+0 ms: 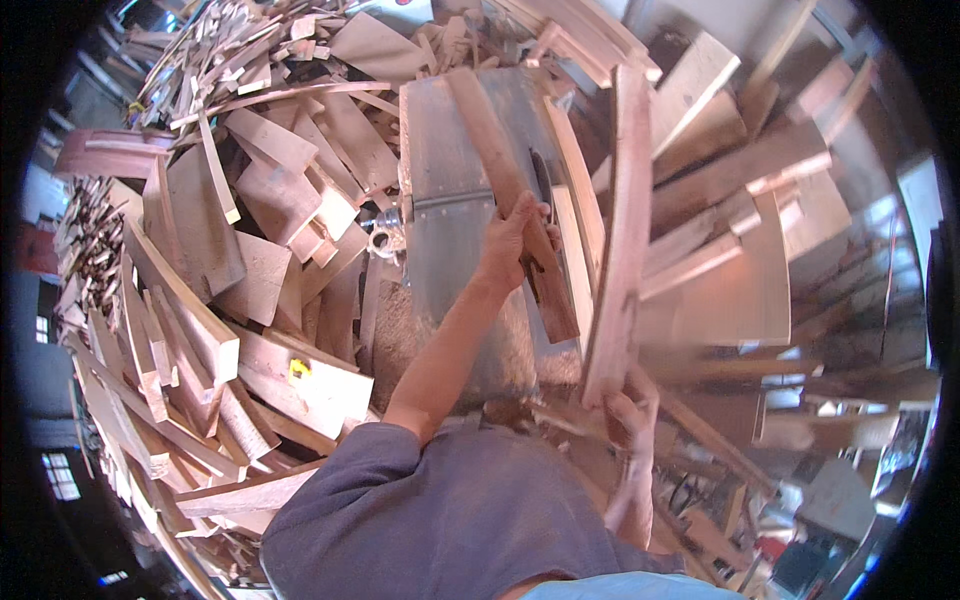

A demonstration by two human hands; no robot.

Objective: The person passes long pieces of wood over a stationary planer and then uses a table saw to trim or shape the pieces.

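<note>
My left hand (pixel 515 238) is closed round a brown wooden board (pixel 485 135), which lies slantwise over a grey metal machine table (pixel 445 270). Beside that board, just past my fingers, stands a narrow dark piece (pixel 541 175) that may be a blade; I cannot tell. At the right, my right hand (pixel 630 410) grips the near end of a longer, slightly curved wooden plank (pixel 626 200), which stretches away from me along the table's right side. Between the two, pale wooden strips (pixel 575 220) run along the table's right edge.
Stacked offcuts and boards (pixel 200 230) crowd the left side, one carrying a yellow tape measure (pixel 299 370). A heap of thin scraps (pixel 240 50) rises at the far left. More planks (pixel 740 190) fill the right, partly blurred. Sawdust (pixel 395 330) gathers by the table's left edge.
</note>
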